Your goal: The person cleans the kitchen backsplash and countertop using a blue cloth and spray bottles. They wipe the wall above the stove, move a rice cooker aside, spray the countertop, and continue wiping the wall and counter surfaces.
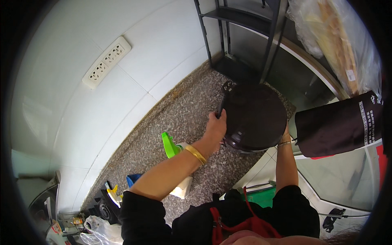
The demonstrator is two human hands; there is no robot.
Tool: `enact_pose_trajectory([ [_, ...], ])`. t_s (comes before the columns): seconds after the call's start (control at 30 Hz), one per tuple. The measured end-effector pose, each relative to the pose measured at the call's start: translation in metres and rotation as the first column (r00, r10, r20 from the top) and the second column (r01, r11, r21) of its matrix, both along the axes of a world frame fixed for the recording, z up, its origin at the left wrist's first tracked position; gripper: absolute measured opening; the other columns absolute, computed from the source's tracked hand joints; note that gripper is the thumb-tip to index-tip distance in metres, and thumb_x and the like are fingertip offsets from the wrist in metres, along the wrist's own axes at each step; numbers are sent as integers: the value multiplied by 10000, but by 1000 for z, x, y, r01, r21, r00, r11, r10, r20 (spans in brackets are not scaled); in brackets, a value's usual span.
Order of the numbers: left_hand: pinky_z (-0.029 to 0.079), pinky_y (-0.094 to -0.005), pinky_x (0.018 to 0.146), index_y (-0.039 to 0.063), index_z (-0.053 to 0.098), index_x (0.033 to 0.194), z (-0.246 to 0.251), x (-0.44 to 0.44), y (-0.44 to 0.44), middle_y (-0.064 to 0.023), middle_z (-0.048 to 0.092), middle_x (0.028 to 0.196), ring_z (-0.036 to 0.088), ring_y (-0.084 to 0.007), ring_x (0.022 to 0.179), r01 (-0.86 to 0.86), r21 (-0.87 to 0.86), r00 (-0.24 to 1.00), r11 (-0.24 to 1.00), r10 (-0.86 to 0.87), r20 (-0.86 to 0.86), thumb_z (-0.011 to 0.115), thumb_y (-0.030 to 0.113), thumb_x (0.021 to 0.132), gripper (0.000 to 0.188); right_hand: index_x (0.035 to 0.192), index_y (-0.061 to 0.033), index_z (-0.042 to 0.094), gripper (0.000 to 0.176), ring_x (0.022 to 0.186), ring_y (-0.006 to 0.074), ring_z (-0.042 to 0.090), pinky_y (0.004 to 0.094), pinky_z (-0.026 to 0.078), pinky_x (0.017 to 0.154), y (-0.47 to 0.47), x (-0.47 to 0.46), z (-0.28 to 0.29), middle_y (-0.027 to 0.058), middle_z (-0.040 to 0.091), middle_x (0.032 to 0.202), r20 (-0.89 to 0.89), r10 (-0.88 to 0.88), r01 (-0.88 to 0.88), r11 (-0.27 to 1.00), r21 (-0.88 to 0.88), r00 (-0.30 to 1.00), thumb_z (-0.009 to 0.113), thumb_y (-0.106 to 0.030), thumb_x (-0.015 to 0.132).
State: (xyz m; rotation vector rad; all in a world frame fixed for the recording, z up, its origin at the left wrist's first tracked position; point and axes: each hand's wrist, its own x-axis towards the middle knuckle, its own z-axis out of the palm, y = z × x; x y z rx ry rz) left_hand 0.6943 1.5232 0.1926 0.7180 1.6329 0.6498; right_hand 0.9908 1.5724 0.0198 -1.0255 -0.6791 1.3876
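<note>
A round, dark brown kitchen appliance (255,118) with a broad, smooth top is between my two hands over the granite countertop (196,107). It stands close to the foot of the black rack, and whether its base touches the stone cannot be seen. My left hand (216,127) grips its left side, the thumb against a black edge part. On the opposite side my right hand (285,134) holds the rim, its fingers mostly hidden by the appliance. A spray bottle with a bright green trigger head (170,145) is beside my left forearm, which hides part of it.
A black metal rack (242,16) fills the corner, against the white wall with a socket panel (107,62). On the right hang clear plastic bags (333,46) and a dark cloth bag (333,125) bearing writing. A white packet (182,188) lies under my left arm, near a green bin (260,196).
</note>
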Motion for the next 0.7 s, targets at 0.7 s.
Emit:
enact_pose_trajectory([
  [0.7,286,-362,1209,99,102,1658,-53,-18,-89,-151,324,1643,335,-276,1489,-246,277,846,929,66,530,576,595,1004,947,1351,21,614,535,1134,267,667,358,535,1004,-56,-2,-62,137,676,1294,-256,186,-179,982,54,949,522,-416,1054],
])
